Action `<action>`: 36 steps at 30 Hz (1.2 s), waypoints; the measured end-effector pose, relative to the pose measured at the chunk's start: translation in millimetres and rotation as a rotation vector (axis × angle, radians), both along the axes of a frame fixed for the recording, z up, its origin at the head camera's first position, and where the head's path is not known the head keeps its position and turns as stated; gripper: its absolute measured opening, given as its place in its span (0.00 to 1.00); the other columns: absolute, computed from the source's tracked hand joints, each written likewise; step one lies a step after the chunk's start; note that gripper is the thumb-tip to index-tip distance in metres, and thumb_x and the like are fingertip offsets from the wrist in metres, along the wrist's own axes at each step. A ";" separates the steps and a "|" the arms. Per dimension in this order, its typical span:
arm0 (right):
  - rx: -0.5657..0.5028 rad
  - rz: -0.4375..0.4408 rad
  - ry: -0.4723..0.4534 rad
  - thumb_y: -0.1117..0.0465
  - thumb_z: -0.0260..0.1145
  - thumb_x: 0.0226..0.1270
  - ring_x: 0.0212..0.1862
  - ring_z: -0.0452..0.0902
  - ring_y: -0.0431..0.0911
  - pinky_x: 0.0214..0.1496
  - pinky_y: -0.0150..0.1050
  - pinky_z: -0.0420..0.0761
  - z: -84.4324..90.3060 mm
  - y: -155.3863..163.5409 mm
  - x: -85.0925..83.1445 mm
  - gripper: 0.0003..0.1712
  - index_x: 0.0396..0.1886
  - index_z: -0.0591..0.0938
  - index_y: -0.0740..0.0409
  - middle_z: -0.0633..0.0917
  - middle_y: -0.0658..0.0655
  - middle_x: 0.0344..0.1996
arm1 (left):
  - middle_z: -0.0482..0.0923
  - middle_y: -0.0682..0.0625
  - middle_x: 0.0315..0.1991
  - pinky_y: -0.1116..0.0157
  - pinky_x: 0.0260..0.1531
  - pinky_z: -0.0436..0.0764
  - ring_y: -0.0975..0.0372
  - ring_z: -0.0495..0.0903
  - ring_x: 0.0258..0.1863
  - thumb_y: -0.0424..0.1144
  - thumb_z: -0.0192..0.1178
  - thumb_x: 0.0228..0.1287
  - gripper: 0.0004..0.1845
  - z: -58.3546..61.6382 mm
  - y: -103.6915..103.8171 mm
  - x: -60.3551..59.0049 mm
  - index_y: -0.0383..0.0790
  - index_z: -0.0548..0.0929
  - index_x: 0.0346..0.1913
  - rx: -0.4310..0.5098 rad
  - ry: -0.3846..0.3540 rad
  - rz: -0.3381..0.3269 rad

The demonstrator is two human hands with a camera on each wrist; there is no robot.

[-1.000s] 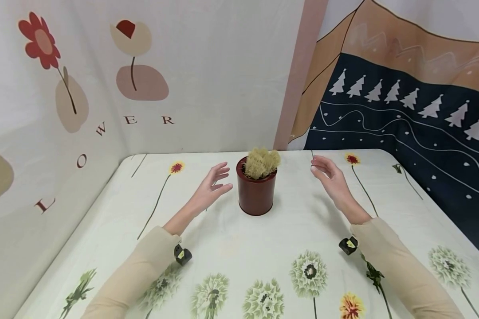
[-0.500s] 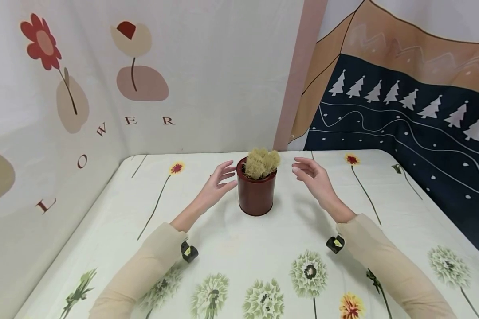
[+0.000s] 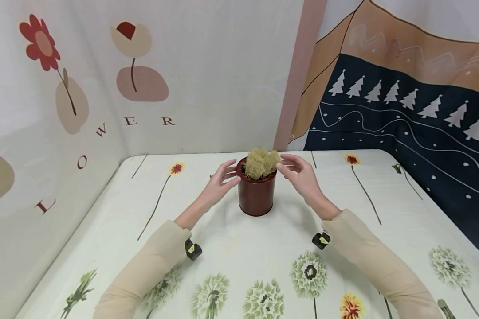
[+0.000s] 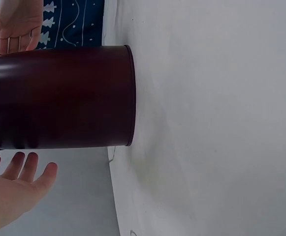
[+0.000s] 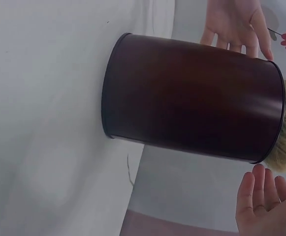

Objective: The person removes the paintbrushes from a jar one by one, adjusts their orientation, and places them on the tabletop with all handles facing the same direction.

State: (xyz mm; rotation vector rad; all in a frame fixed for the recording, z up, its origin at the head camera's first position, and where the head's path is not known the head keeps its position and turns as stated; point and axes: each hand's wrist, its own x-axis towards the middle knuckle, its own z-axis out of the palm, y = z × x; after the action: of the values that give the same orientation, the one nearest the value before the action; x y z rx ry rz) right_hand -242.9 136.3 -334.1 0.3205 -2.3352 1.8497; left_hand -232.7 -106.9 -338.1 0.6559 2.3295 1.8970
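Observation:
A dark red cylindrical pot [image 3: 256, 195] stands upright on the table, with a tuft of yellowish, moss-like plant [image 3: 259, 164] rising from its top. Just left of its rim is my left hand [image 3: 219, 182], fingers spread and relaxed. In the left wrist view a narrow gap shows between those fingertips and the pot wall [image 4: 59, 98]. On the opposite side, my right hand [image 3: 303, 179] has its fingers gently bent, tips right at the rim and beside the plant. The right wrist view shows these fingertips [image 5: 259, 169] close to the pot's rim edge. Neither hand grips anything.
A white tablecloth [image 3: 223, 248] printed with flowers and dandelions covers the table. Behind it hang a pale curtain [image 3: 223, 66] with flower prints and a dark blue cloth [image 3: 355, 119] with white trees. Small black devices are strapped at both wrists.
Both hands have come inward toward the pot, the right one travelling farther left. The pot and plant have stayed in place.

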 end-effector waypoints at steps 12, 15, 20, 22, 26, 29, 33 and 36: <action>-0.012 -0.063 -0.011 0.51 0.60 0.61 0.39 0.74 0.45 0.43 0.45 0.75 3.2 -13.7 -6.1 0.22 0.50 0.75 0.58 0.78 0.56 0.40 | 0.59 0.44 0.61 0.56 0.54 0.63 0.56 0.60 0.59 0.40 0.53 0.63 0.30 -21.0 -2.0 -19.6 0.44 0.55 0.66 0.001 -0.042 0.020; 0.020 -0.080 0.006 0.53 0.60 0.61 0.38 0.74 0.44 0.40 0.41 0.76 4.7 -15.6 -7.5 0.19 0.48 0.76 0.58 0.79 0.55 0.38 | 0.61 0.46 0.60 0.57 0.53 0.64 0.57 0.61 0.58 0.43 0.53 0.62 0.30 -23.2 -2.0 -20.7 0.45 0.56 0.65 -0.012 -0.035 0.035; 0.085 -0.108 0.054 0.56 0.61 0.60 0.38 0.73 0.44 0.36 0.35 0.74 8.2 -17.0 -8.0 0.15 0.44 0.78 0.60 0.79 0.56 0.36 | 0.64 0.46 0.58 0.58 0.52 0.66 0.58 0.64 0.56 0.41 0.54 0.62 0.28 -23.5 -1.1 -20.6 0.44 0.58 0.64 0.009 -0.025 0.035; 0.094 -0.115 0.071 0.57 0.61 0.60 0.38 0.73 0.44 0.37 0.36 0.73 9.0 -16.9 -8.2 0.15 0.43 0.78 0.61 0.79 0.56 0.35 | 0.64 0.45 0.58 0.57 0.52 0.66 0.57 0.64 0.56 0.41 0.54 0.62 0.28 -23.2 -0.7 -20.7 0.43 0.58 0.64 0.019 -0.024 0.025; 0.087 -0.126 0.088 0.57 0.60 0.60 0.36 0.73 0.44 0.36 0.34 0.73 9.3 -16.2 -9.1 0.14 0.41 0.78 0.62 0.80 0.57 0.33 | 0.63 0.42 0.58 0.56 0.53 0.65 0.55 0.63 0.57 0.39 0.53 0.63 0.28 -12.2 1.2 -14.0 0.40 0.58 0.64 0.025 -0.037 0.012; 0.068 -0.129 0.095 0.58 0.60 0.61 0.34 0.74 0.43 0.33 0.32 0.75 9.6 -15.6 -8.9 0.13 0.40 0.78 0.63 0.80 0.57 0.33 | 0.62 0.41 0.59 0.56 0.53 0.64 0.53 0.61 0.58 0.37 0.52 0.63 0.28 -2.5 2.9 -6.8 0.38 0.57 0.64 0.023 -0.052 0.006; 0.035 -0.124 0.097 0.60 0.59 0.62 0.33 0.74 0.42 0.33 0.32 0.76 9.5 -14.6 -8.6 0.12 0.40 0.78 0.64 0.80 0.58 0.34 | 0.61 0.40 0.59 0.57 0.53 0.64 0.53 0.61 0.58 0.36 0.51 0.64 0.27 -0.8 3.7 -3.5 0.38 0.57 0.64 0.015 -0.064 0.007; 0.001 -0.115 0.089 0.62 0.58 0.62 0.33 0.75 0.42 0.36 0.36 0.77 11.2 -14.2 -8.3 0.12 0.40 0.78 0.66 0.80 0.60 0.35 | 0.61 0.40 0.59 0.57 0.53 0.64 0.53 0.60 0.58 0.37 0.51 0.64 0.27 -1.0 3.5 -3.1 0.38 0.57 0.64 0.012 -0.069 0.010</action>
State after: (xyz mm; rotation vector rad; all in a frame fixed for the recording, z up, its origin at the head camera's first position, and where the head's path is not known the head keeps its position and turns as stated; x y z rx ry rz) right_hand -251.2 122.2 -322.9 0.2574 -2.2467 1.7451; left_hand -235.7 -103.4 -339.2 0.5714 2.2863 1.9068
